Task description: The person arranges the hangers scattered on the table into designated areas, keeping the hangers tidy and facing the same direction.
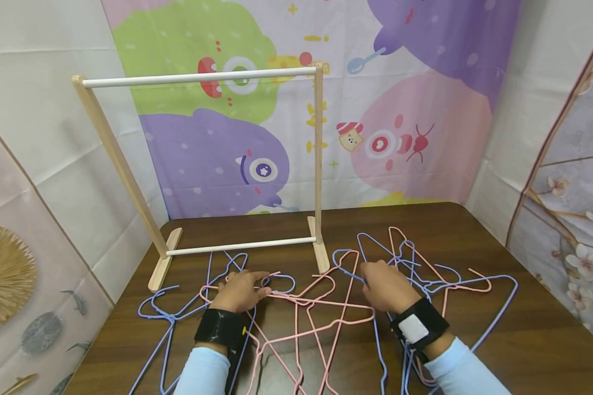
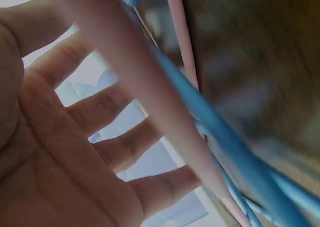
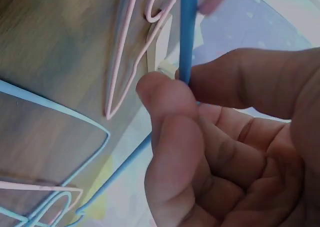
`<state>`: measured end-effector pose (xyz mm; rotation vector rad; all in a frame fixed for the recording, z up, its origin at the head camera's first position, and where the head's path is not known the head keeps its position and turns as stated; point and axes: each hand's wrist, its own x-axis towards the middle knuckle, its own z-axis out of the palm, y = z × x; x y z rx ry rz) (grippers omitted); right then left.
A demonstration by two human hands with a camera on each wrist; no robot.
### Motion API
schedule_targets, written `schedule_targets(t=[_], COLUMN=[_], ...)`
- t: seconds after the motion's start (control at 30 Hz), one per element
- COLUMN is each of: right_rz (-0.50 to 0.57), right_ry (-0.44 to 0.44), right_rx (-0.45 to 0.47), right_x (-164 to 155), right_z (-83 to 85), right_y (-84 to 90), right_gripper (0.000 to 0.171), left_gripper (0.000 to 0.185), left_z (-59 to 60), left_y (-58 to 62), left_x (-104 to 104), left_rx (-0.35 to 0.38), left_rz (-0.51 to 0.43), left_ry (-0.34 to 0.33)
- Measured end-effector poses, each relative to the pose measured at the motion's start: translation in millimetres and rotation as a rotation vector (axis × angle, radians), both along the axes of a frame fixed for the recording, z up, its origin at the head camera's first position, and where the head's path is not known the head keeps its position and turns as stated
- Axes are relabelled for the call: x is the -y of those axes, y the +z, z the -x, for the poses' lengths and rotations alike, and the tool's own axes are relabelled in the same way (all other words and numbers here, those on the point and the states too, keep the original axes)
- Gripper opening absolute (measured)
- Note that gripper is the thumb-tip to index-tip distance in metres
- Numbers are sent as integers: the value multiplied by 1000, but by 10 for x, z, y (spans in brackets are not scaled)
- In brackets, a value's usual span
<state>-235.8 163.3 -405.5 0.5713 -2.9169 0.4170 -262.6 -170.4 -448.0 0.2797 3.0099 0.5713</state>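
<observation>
Smooth coated wire hangers (image 1: 306, 307), glossy dark wood-grain table (image 1: 524, 340), matt pale wooden rack (image 1: 318, 164), printed cloth backdrop (image 1: 326, 109)

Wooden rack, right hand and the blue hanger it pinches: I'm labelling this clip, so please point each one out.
wooden rack (image 1: 318, 164), head view, on its right upright post.
right hand (image 1: 386, 286), head view, on the back of the hand.
blue hanger (image 3: 187, 32), right wrist view, on the wire above the fingertips.

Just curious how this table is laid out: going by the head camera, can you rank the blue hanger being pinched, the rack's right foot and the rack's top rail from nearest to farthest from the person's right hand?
1. Blue hanger: pinched in the right hand.
2. Right foot: just left of it, on the table.
3. Top rail: high up, far left.
</observation>
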Motion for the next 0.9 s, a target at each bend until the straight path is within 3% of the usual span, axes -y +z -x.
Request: schedule_targets(t=[0.27,0.4,0.7,0.9], right_rz=[56,86,187,213], right_ry=[-12,-14,-18,-54], right_rx=[-137,-142,-188,-192], right_x=[-60,-35,1,-13], right_z=[-40,-53,-102,-132], right_y=[180,221,212,138], right_gripper=[13,13,6,19], left_gripper=[51,51,50,50], left_z=[-30,-37,-31,-33], left_y=[-9,-16,-13,-30], left_x=[11,4,-2,3], left_rx=[-1,0,5,-1], left_rz=[19,23,24,25], left_ry=[13,19,17,17])
